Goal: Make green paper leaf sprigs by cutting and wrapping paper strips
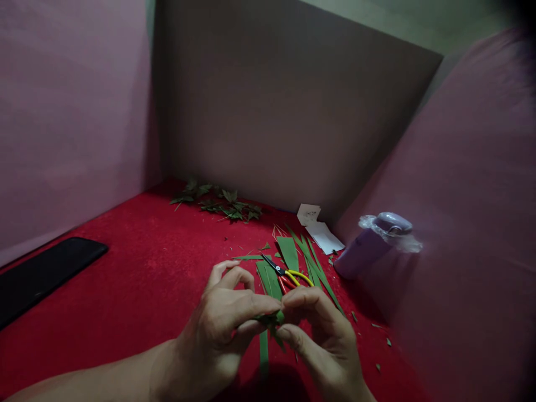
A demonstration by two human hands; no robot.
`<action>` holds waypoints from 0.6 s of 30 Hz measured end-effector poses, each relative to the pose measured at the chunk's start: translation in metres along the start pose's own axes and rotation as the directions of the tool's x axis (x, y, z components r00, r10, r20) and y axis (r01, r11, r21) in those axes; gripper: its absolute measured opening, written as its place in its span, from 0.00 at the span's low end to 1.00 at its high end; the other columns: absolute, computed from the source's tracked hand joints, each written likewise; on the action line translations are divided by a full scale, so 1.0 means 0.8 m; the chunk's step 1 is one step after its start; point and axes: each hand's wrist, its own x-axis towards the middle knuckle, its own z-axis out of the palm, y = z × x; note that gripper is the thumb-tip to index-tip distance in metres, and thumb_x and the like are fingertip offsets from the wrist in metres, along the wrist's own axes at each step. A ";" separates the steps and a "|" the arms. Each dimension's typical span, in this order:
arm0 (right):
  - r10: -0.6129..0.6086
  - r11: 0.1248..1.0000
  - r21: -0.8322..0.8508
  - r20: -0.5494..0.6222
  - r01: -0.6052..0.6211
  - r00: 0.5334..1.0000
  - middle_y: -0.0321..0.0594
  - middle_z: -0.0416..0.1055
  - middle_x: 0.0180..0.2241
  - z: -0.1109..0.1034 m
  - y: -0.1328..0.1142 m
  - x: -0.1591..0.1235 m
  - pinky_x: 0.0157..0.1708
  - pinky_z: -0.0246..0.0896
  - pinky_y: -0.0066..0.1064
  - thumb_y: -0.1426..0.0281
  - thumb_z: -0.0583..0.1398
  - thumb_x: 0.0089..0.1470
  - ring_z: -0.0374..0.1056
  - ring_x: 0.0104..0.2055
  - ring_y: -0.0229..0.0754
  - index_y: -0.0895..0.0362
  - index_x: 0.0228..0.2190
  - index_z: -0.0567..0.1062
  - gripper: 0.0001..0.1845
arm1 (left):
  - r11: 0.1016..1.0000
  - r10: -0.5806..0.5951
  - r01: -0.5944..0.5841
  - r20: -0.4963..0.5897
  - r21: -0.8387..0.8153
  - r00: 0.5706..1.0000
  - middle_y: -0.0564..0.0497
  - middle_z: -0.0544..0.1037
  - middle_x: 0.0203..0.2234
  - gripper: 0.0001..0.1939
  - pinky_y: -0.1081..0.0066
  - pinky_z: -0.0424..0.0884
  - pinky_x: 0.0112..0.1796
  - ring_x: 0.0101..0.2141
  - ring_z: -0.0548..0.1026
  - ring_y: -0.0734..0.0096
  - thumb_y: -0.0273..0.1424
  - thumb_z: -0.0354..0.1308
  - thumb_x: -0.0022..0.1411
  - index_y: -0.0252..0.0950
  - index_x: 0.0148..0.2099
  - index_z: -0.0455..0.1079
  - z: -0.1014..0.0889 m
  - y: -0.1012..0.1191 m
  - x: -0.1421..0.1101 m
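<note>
Between the fingertips of both hands is a small folded green leaf (274, 319). My left hand (221, 318) pinches it between thumb and fingers from the left. From the right, my right hand (326, 329) closes thumb and index finger on its edge; the exact contact is partly hidden. A narrow green leaf strip (263, 354) shows below the hands. Just beyond the fingers lies a pair of scissors (280, 270) with black blades and yellow and red handles. Around it are broad cut leaf pieces (287, 252) and long thin green blades (320, 268).
A pile of leafy sprigs (230, 207) lies at the back of the red cloth (138, 285). White papers (324, 237) lie near the right wall. A purple bottle (362, 254) with clear plastic round its top stands right. A black phone-like slab (54, 273) lies left. Walls enclose three sides.
</note>
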 end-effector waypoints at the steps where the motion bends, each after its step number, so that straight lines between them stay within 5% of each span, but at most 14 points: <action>1: -0.042 0.999 -0.011 0.004 0.042 0.999 0.35 0.69 0.29 0.000 0.000 0.000 0.29 0.62 0.28 0.76 0.60 0.50 0.66 0.30 0.38 0.53 0.33 0.70 0.07 | 1.000 -0.003 0.003 -0.007 -0.015 1.000 0.56 0.77 0.27 0.16 0.58 0.56 0.44 0.34 0.67 0.66 0.19 0.54 0.57 0.42 0.46 0.66 0.000 0.000 0.000; 4: -0.147 0.986 -0.070 0.031 0.149 0.989 0.36 0.69 0.31 0.001 0.000 0.001 0.29 0.61 0.28 0.77 0.59 0.50 0.66 0.31 0.38 0.53 0.34 0.69 0.09 | 0.999 -0.024 0.022 -0.045 -0.048 0.999 0.56 0.76 0.26 0.16 0.58 0.57 0.44 0.34 0.67 0.66 0.19 0.54 0.57 0.42 0.45 0.66 0.000 0.002 -0.001; 7: -0.136 0.979 -0.152 0.009 0.136 0.991 0.35 0.67 0.27 0.001 0.001 0.002 0.27 0.59 0.28 0.72 0.59 0.51 0.64 0.28 0.37 0.55 0.30 0.69 0.03 | 0.993 -0.091 0.085 -0.081 -0.077 0.993 0.56 0.74 0.27 0.15 0.58 0.57 0.45 0.34 0.67 0.67 0.19 0.54 0.57 0.41 0.44 0.66 0.001 0.003 -0.003; 10: -0.144 0.970 -0.195 0.015 0.144 0.989 0.34 0.63 0.22 0.003 0.002 0.003 0.24 0.56 0.28 0.67 0.60 0.51 0.60 0.24 0.36 0.56 0.25 0.67 0.08 | 0.980 -0.175 0.165 -0.085 -0.112 0.981 0.55 0.71 0.27 0.16 0.59 0.59 0.43 0.35 0.65 0.67 0.18 0.54 0.56 0.42 0.44 0.66 0.004 0.002 -0.006; 18: -0.357 0.822 -0.433 0.110 0.368 0.927 0.39 0.67 0.25 0.010 0.014 0.002 0.26 0.57 0.30 0.81 0.55 0.51 0.63 0.27 0.39 0.58 0.29 0.68 0.07 | 0.893 -0.405 0.388 -0.033 -0.229 0.914 0.53 0.71 0.29 0.15 0.64 0.63 0.39 0.36 0.66 0.66 0.19 0.57 0.54 0.43 0.41 0.69 0.008 0.005 -0.007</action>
